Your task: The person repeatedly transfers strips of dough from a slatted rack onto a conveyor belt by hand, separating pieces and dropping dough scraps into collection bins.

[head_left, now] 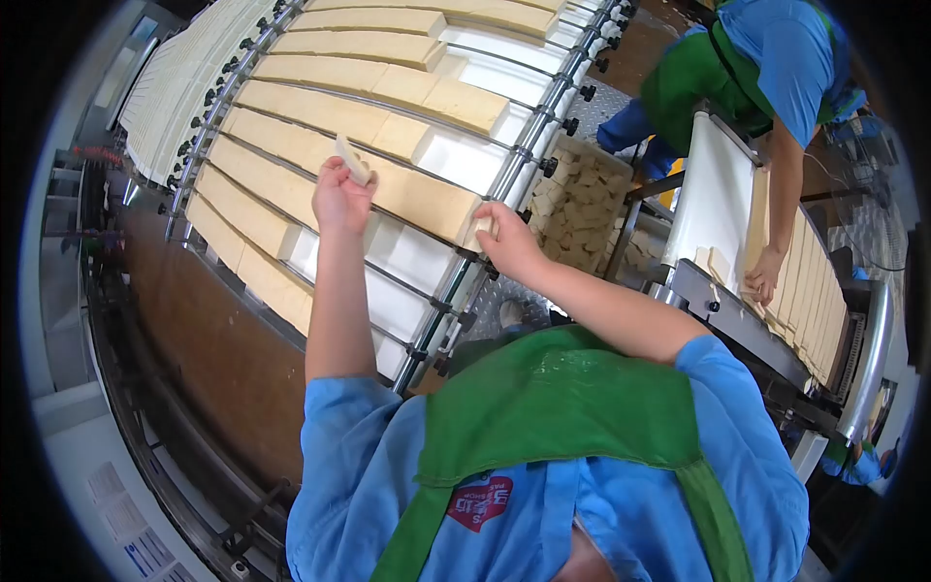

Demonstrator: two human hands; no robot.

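Green apron (582,398) | left hand (343,202) pinching pale slice (352,161) | right hand (508,242) pinching small piece (484,225) | bin (622,206) holds cut chunks (580,199)

Open air above slabs (417,194), guide rods (401,281) between them, side rail (524,147) alongside

A head-worn camera looks forward and down at nearby hands (342,199).
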